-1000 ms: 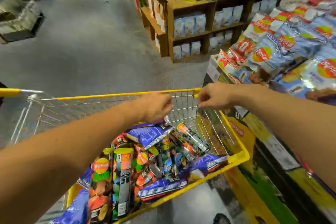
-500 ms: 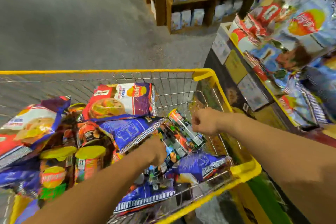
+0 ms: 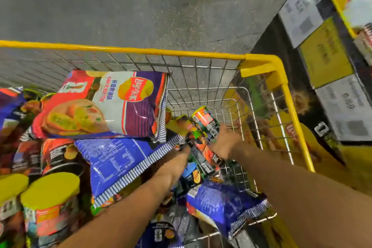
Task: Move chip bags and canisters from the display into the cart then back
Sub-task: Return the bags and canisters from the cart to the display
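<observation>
the cart [image 3: 259, 62] has a yellow rim running from 9 o'clock across to the 2 o'clock corner, then down the right side toward 4 o'clock. wire mesh walls stand below the rim. bare mesh shows in the far right corner, at 1 o'clock of the load; this is the only open room inside. the floor [image 3: 120, 6] lies beyond the far rim at 12 o'clock. the display [image 3: 332, 78] stands just beside the cart's right rim, from 1 to 4 o'clock.

chip bags fill the cart's left and centre. a red and purple bag [image 3: 104, 106] leans on the far wall at 10 o'clock, overlapping a blue bag [image 3: 120, 159]. another blue bag [image 3: 225, 201] lies at 5 o'clock. yellow-lidded canisters [image 3: 50, 189] stand at 8 o'clock. an orange canister [image 3: 205, 121] lies tilted in the centre right.

both forearms extend from 6 o'clock into the cart. the left hand [image 3: 179, 159] reaches low among the canisters at centre; its fingers are hidden, so its grip cannot be told. the right hand [image 3: 225, 143] is at the orange canister's right side, touching it; motion blur hides whether its fingers are curled around it.
</observation>
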